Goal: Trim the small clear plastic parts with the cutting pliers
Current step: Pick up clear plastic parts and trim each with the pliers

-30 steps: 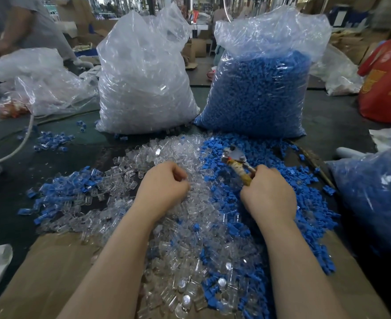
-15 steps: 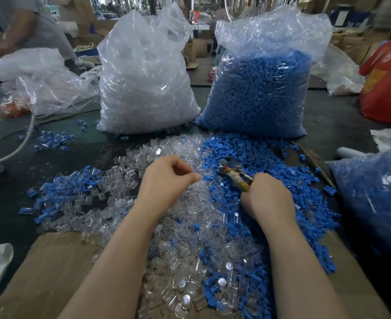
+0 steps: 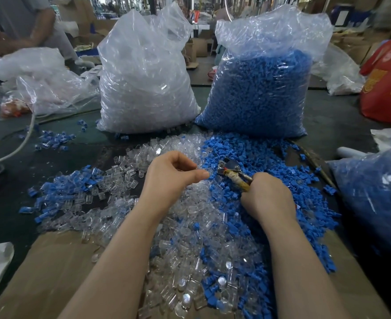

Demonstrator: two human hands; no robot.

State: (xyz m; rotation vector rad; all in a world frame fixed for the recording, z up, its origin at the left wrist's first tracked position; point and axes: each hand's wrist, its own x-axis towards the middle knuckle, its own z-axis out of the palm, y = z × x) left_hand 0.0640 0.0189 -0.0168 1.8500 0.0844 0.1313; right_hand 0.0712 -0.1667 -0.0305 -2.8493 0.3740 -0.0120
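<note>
Since one second ago the left hand [image 3: 175, 178] is lifted a little from the heap of clear plastic parts [image 3: 185, 229] and its thumb is now stretching toward the cutting pliers [image 3: 232, 172], whose head is now lying lower and closer to that thumb. The left hand's fingers are curling as if pinching one small clear part, but the part itself is too small to see, while the right hand [image 3: 268, 196] is gripping the pliers' handles. The clear heap is lying under both hands, beside loose blue parts [image 3: 266, 157], before two big bags [image 3: 144, 88].
</note>
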